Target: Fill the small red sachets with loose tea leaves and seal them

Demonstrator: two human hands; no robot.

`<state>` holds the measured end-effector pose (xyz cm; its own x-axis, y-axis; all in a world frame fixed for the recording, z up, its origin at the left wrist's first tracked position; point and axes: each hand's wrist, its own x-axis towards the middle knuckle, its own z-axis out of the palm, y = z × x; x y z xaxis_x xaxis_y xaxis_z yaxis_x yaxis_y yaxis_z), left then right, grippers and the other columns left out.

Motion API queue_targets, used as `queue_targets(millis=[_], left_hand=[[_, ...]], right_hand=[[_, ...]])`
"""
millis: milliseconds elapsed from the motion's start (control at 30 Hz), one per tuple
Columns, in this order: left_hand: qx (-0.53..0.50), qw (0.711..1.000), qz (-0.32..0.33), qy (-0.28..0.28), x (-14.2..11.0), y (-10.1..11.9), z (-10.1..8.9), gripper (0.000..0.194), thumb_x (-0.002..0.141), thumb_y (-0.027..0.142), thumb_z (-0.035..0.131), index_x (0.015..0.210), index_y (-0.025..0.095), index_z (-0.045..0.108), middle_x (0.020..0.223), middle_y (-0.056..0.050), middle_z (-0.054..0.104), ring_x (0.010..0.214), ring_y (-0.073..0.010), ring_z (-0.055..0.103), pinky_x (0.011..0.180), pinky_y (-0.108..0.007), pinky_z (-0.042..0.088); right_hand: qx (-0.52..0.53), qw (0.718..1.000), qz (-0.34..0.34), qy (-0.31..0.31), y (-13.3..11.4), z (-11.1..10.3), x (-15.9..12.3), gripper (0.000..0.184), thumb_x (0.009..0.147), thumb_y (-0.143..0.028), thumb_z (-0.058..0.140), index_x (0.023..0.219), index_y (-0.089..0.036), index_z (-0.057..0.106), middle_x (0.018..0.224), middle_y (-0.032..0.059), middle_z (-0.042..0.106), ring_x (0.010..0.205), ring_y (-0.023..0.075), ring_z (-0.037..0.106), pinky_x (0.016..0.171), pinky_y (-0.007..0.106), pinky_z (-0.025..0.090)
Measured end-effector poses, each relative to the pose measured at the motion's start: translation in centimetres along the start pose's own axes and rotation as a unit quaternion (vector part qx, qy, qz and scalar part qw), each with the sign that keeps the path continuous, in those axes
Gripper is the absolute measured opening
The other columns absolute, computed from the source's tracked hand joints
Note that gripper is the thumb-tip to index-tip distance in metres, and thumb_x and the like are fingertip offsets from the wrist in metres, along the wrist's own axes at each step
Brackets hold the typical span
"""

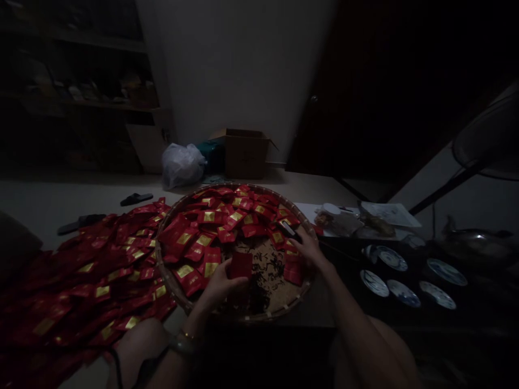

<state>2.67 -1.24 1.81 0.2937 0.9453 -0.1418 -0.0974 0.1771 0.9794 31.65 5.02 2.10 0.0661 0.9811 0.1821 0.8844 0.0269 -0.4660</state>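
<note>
In the dim head view, my left hand [221,286] grips an upright red packet [242,265], thumb in front. A wide round woven bamboo tray [168,278] lies under both hands. My right hand [307,246] is closed around a small dark tool [289,229] with a pale strip along it, over the tray's right side; its exact kind is too dark to tell. Red packets with gold labels [208,217] fill the tray's back and left. Loose dark tea leaves [263,270] are scattered over its bare front part.
A large heap of red packets [121,270] covers the floor at left, near dark slippers [135,199]. Behind stand a white plastic bag [183,165] and an open cardboard box [245,156]. At right, blue-and-white dishes [403,293] sit on a dark table beside a metal kettle [478,240].
</note>
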Motion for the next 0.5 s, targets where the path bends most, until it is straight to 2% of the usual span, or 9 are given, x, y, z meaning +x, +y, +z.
queue_targets(millis=[67,133,233,333,500], left_hand=[[-0.002,1.0,-0.003,-0.005,-0.1,0.1,0.1,0.05,0.053,0.02,0.078,0.099,0.013,0.063,0.092,-0.007,0.074,0.083,-0.0241,0.068,0.074,-0.035,0.055],[-0.004,1.0,-0.002,-0.012,-0.1,0.3,0.2,0.049,0.052,0.019,0.078,0.099,0.013,0.063,0.091,-0.007,0.074,0.082,-0.0238,0.068,0.074,-0.034,0.055],[0.003,1.0,-0.003,-0.025,-0.2,0.4,0.2,0.044,0.05,0.018,0.078,0.092,0.013,0.065,0.085,-0.005,0.074,0.079,-0.023,0.068,0.073,-0.033,0.054],[0.031,0.999,-0.009,-0.024,-0.2,0.4,0.0,0.04,0.05,0.019,0.078,0.087,0.012,0.066,0.082,-0.005,0.074,0.077,-0.0233,0.068,0.072,-0.033,0.054],[0.045,0.999,0.0,-0.015,-0.2,-0.1,-0.1,0.043,0.05,0.021,0.079,0.09,0.012,0.065,0.085,-0.006,0.074,0.078,-0.0233,0.068,0.07,-0.033,0.054]], right_hand=[[0.109,0.99,-0.049,-0.08,-1.8,-0.7,-1.3,0.043,0.08,-0.032,0.058,0.12,-0.015,0.059,0.113,0.0115,0.065,0.104,0.025,0.059,0.09,0.038,0.044],[0.21,0.953,-0.114,-0.185,-4.4,-1.2,-2.7,0.045,0.079,-0.037,0.06,0.12,-0.018,0.06,0.11,0.0077,0.067,0.097,0.0234,0.063,0.084,0.036,0.048],[0.255,0.919,-0.173,-0.247,-8.2,-1.6,-4.1,0.045,0.077,-0.038,0.063,0.118,-0.018,0.061,0.111,0.0065,0.067,0.097,0.0233,0.063,0.083,0.034,0.049],[0.234,0.915,-0.198,-0.264,-10.5,-1.8,-4.5,0.037,0.081,-0.032,0.06,0.115,-0.018,0.064,0.103,0.0056,0.07,0.09,0.0226,0.065,0.079,0.032,0.049],[0.19,0.928,-0.219,-0.236,-11.1,-1.8,-4.5,0.029,0.085,-0.027,0.054,0.109,-0.019,0.067,0.099,0.0048,0.071,0.084,0.0209,0.065,0.074,0.028,0.048]])
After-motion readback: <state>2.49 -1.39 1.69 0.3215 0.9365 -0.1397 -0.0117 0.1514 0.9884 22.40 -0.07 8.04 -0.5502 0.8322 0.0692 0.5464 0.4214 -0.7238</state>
